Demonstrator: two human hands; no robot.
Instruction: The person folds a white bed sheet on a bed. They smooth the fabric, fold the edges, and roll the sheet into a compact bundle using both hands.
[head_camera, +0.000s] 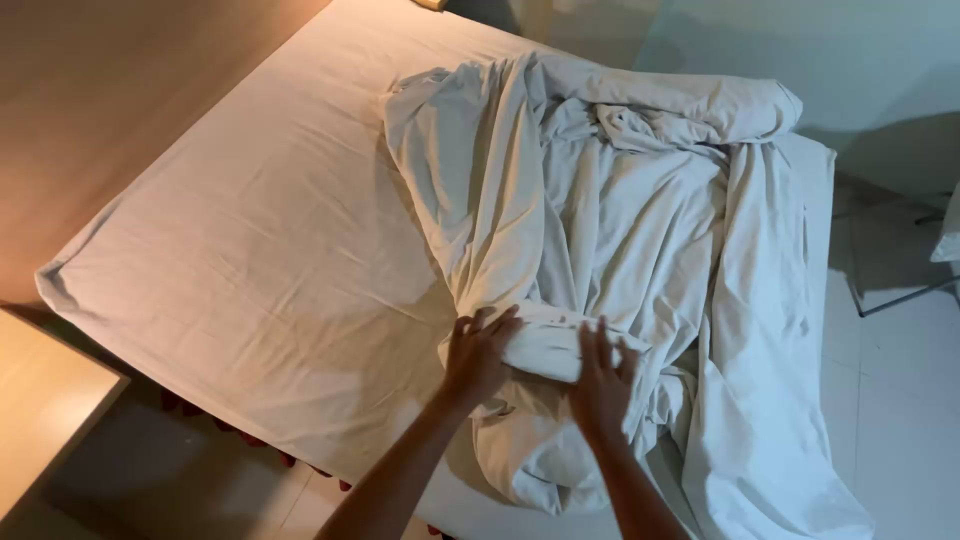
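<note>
Head view showed the left hand (478, 355) and right hand (603, 380) pressed flat, fingers spread (gripping nothing), on the crumpled white duvet (610, 220) near the mattress (270, 250) edge.

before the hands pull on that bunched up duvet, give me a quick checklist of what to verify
1. Left hand on the duvet: ok, its fingers lie spread on the rolled edge.
2. Right hand on the same roll: ok, it rests flat beside the left, the two apart.
3. Firm grip: not ok, both hands lie open on the cloth, nothing pinched.
4. Duvet lying smooth: not ok, it is crumpled and twisted into a heap.
5. Duvet fully on the bed: not ok, its right side hangs over the mattress edge toward the tiled floor.
6. Fitted sheet in place: ok, it covers the mattress with only light creases.
</note>
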